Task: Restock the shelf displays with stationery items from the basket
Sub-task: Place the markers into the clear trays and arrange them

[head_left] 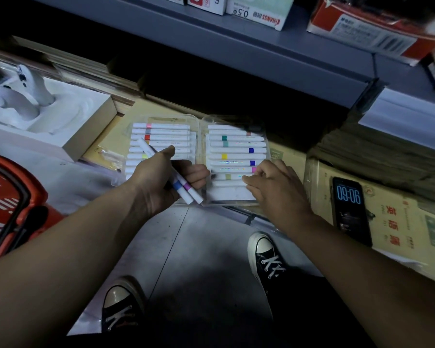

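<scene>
Looks like the marker-sorting step: the clear case lies open mid-frame, the left hand grips 2 markers, and the right hand has bent fingers on the lower right rows. Can't tell if it's pinching or pressing. Next, those 2 probably need slotting in flat. Red basket at left edge, phone on the right, and the shelf overhangs, making it dim.
</scene>
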A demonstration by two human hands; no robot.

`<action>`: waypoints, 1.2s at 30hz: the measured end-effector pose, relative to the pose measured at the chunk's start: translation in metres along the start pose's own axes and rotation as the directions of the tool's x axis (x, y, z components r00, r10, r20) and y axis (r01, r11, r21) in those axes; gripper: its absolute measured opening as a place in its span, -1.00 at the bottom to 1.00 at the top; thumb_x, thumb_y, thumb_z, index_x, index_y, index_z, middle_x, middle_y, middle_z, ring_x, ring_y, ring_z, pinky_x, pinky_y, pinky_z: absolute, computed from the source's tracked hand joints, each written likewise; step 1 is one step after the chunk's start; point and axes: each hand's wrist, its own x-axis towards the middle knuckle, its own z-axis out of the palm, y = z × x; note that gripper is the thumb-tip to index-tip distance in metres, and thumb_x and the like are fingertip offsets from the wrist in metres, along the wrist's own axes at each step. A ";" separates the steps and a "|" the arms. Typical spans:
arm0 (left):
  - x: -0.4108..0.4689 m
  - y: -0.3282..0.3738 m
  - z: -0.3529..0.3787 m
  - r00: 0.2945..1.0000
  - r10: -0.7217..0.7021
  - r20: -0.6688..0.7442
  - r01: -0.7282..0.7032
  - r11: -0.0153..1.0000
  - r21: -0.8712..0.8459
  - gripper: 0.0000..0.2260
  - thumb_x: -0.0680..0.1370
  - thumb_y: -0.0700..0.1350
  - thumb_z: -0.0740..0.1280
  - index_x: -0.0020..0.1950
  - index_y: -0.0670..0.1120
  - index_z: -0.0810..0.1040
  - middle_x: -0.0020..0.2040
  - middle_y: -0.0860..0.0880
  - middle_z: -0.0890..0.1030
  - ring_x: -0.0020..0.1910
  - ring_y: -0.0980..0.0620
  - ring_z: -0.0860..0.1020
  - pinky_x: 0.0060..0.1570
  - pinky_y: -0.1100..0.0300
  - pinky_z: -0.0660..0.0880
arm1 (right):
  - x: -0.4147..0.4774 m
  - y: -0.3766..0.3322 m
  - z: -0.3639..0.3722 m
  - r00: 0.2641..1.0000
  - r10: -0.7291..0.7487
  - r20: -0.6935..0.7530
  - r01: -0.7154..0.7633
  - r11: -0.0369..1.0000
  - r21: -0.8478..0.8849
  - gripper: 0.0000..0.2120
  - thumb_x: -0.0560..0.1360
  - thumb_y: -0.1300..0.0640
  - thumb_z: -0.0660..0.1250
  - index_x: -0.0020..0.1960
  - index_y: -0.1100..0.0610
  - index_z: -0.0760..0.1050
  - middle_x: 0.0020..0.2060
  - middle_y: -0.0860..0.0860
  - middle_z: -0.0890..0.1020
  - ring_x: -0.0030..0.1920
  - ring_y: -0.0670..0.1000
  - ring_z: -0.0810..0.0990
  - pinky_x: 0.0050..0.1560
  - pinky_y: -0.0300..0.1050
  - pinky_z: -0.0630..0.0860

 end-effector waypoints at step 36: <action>0.004 -0.010 0.001 0.997 -0.006 0.078 -0.012 0.974 0.226 -0.54 0.73 0.02 0.14 0.21 -0.40 0.52 -0.02 -0.34 0.69 -0.17 -0.18 0.71 -0.16 -0.01 0.70 | 0.025 -0.048 -0.035 0.954 0.117 0.276 -0.273 0.722 0.636 -0.90 0.54 0.23 0.42 0.02 0.07 0.64 -0.11 0.05 0.71 -0.10 0.01 0.68 0.03 -0.01 0.60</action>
